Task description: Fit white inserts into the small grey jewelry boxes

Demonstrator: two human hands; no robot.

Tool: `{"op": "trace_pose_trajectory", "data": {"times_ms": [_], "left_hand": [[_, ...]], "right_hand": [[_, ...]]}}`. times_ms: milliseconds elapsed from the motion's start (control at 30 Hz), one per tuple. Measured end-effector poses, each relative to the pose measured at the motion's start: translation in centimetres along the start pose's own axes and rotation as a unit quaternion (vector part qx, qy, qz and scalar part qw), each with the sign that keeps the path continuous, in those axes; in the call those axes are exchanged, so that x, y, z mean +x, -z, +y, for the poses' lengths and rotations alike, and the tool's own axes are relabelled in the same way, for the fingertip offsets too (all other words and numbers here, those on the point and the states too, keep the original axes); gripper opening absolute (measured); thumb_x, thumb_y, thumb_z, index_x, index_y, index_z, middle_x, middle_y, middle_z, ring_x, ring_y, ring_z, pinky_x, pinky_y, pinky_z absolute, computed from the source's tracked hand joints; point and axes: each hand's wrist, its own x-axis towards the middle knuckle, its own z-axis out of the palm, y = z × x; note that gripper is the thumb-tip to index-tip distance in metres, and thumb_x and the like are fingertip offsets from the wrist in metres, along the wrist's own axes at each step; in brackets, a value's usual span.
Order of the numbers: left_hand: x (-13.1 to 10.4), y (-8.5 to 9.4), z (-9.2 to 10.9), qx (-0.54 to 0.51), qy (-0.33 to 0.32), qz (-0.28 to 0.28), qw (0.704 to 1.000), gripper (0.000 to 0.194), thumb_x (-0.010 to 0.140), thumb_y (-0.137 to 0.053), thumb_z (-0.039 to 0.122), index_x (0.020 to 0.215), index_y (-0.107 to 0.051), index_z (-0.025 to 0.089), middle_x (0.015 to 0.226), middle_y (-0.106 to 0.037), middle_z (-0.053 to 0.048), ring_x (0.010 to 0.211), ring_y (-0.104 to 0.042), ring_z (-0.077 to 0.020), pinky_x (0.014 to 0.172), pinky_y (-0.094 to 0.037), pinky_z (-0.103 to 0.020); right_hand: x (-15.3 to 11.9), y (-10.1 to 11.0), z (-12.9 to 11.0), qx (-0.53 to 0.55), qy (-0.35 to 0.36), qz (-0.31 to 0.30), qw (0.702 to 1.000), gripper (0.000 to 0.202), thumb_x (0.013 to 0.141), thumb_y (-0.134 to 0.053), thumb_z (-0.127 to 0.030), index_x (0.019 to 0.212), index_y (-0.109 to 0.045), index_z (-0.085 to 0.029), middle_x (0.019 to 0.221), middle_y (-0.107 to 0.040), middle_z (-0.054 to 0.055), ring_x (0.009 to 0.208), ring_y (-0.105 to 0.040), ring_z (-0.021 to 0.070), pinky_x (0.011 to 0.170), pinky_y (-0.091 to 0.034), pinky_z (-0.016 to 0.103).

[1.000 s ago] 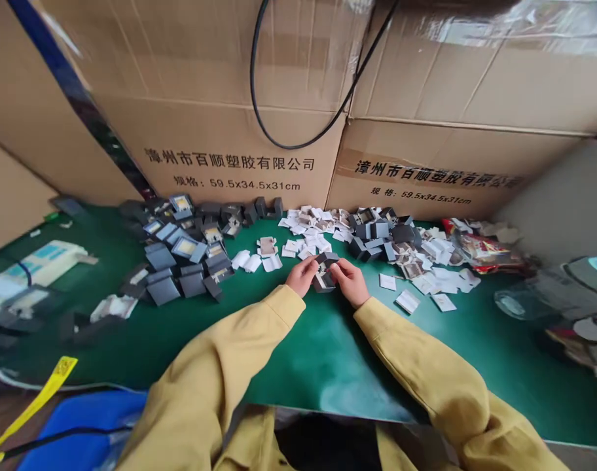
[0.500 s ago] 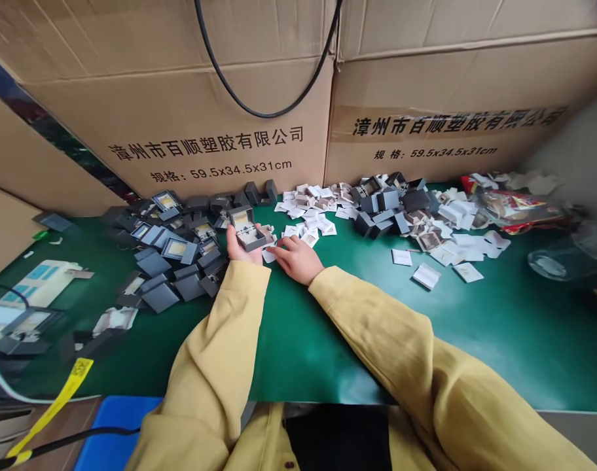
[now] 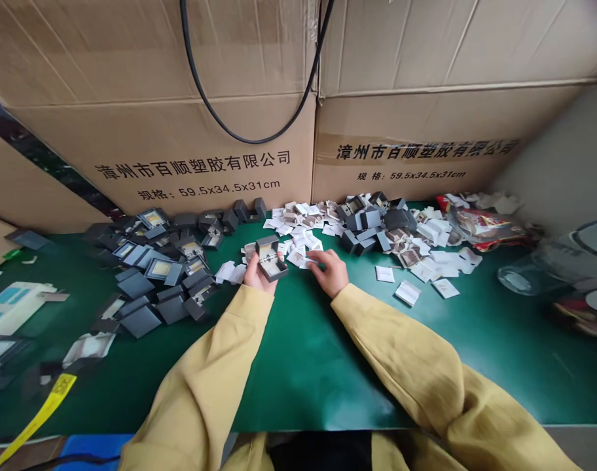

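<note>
My left hand is wrapped round a small dark grey box with its lid raised and a light lining inside. To the right, my right hand has its thumb and fingertips together at the edge of a pile of white folded pieces. The fingertips touch or hold a white piece there; which of the two is too small to tell. Several more white pieces lie just left of the held box. A heap of dark grey boxes, some with lids raised, spreads left of my left hand.
Large cardboard boxes stand behind the green table, with a black cable hanging before them. Another cluster of grey boxes, white pieces, a red plastic bag and a clear container are at the right.
The view has shifted. The grey box in my left hand has moved right, away from the heap. My right hand has moved away from it to the white pile, and its fingers have drawn together.
</note>
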Motion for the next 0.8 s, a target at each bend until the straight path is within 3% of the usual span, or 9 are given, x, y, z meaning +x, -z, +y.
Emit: {"op": "trace_pose_trajectory", "data": {"times_ms": [167,300,433,633,800], "left_hand": [[-0.7,-2.4,-2.4,-0.037,0.144,-0.080,0.986,0.038,0.078,-0.048,0.042,0.108,-0.054,0.019,0.095,-0.063,-0.008,0.091,-0.059,-0.0204,0.080,-0.047,-0.038],[0.0,-4.5,-3.7,-0.050,0.217,-0.138,0.965,0.035,0.079,-0.049,0.035,0.108,-0.055,0.016,0.096,-0.064,-0.010,0.091,-0.059,-0.0204,0.077,-0.048,-0.035],[1.2,-5.7,-4.7,-0.049,0.260,-0.207,0.942,0.030,0.077,-0.053,0.028,0.104,-0.057,0.016,0.091,-0.064,-0.007,0.080,-0.060,-0.0176,0.069,-0.048,-0.031],[1.5,-5.9,-4.9,-0.050,0.267,-0.187,0.944,0.024,0.078,-0.053,0.027,0.099,-0.059,0.016,0.091,-0.063,-0.007,0.078,-0.059,-0.0154,0.071,-0.047,-0.029],[1.3,-6.1,-4.7,-0.034,0.266,-0.186,0.945,0.023,0.077,-0.055,0.026,0.098,-0.058,0.017,0.091,-0.062,-0.006,0.078,-0.058,-0.0151,0.068,-0.046,-0.028]], "right_hand": [[-0.2,3.8,2.0,0.034,-0.063,0.089,0.993,0.018,0.077,-0.056,-0.035,0.083,-0.066,-0.021,0.074,-0.058,0.001,0.060,-0.050,0.0108,0.058,-0.043,0.025],[-0.3,4.7,1.8,0.058,-0.032,0.179,0.982,0.020,0.079,-0.054,-0.036,0.086,-0.064,-0.020,0.073,-0.057,0.001,0.060,-0.049,0.0110,0.062,-0.045,0.027],[-0.6,4.7,0.9,0.066,0.041,0.142,0.987,0.014,0.080,-0.055,-0.030,0.087,-0.064,-0.022,0.080,-0.062,0.003,0.067,-0.053,0.0130,0.063,-0.048,0.027],[-0.6,4.8,1.1,0.033,0.093,0.070,0.993,0.013,0.080,-0.053,-0.026,0.089,-0.063,-0.024,0.086,-0.066,0.003,0.076,-0.055,0.0157,0.069,-0.050,0.030],[-0.3,4.8,1.5,0.011,0.112,0.068,0.991,0.012,0.081,-0.052,-0.024,0.087,-0.063,-0.024,0.086,-0.067,0.002,0.082,-0.056,0.0171,0.074,-0.049,0.032]]}}
